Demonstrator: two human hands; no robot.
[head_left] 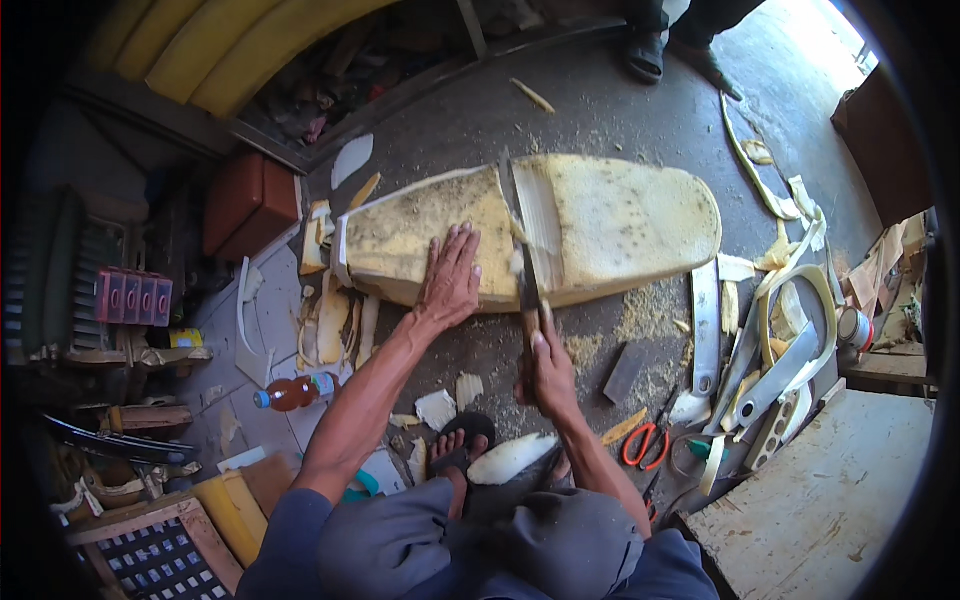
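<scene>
Here the foam slab (600, 225) lies flat on the floor ahead of the person's feet. The left hand (450, 280), fingers spread wide, presses its near edge to steady it, while the right hand (545, 370), just right, grips a knife (525, 260) slicing across the slab.

A big yellow foam seat pad (560, 225) lies on the grey floor (610, 100). The left hand (450, 280) presses flat on the pad. At its 3 o'clock, the right hand (545, 370) grips a long knife (522, 255) that cuts across the foam. Orange scissors (645, 440) lie at the right hand's 4 o'clock. A bottle (295, 392) lies at 9 o'clock.
</scene>
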